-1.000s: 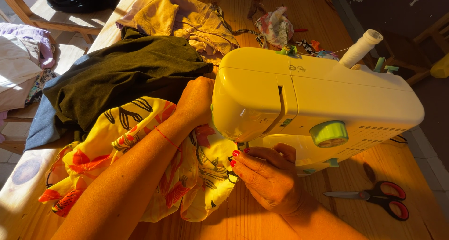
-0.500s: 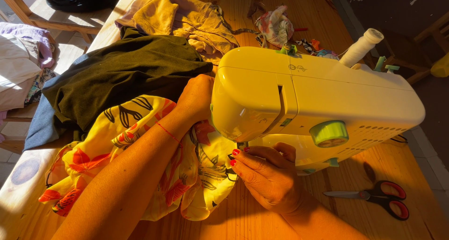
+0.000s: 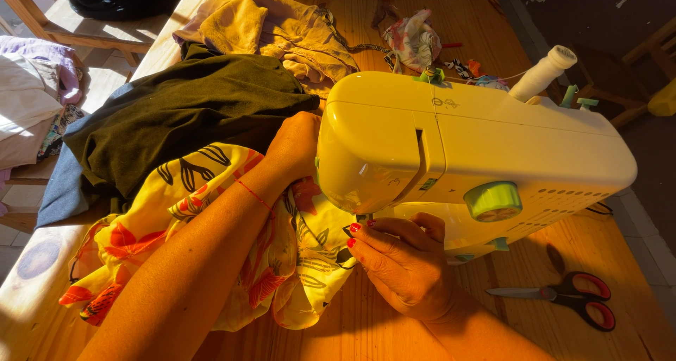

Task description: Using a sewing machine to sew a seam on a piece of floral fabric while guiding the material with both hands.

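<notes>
Head view: left hand (image 3: 294, 146) resting on floral fabric (image 3: 211, 234) at 9 o'clock of the sewing machine (image 3: 465, 157), fingers hidden behind its head, grip impossible to tell. Right hand (image 3: 401, 259) at 6 o'clock, fingertips pinching fabric by the needle, itself hidden. Scissors (image 3: 563, 298) at 4 o'clock, untouched.

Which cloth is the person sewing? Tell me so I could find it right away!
Start at the big pale sewing machine on the wooden table. The cloth spills out from under its left end, below the left hand and beside the right hand. It is the only bright yellow one with red flowers and black leaves; the cloths behind it are plain dark green and tan.
</notes>
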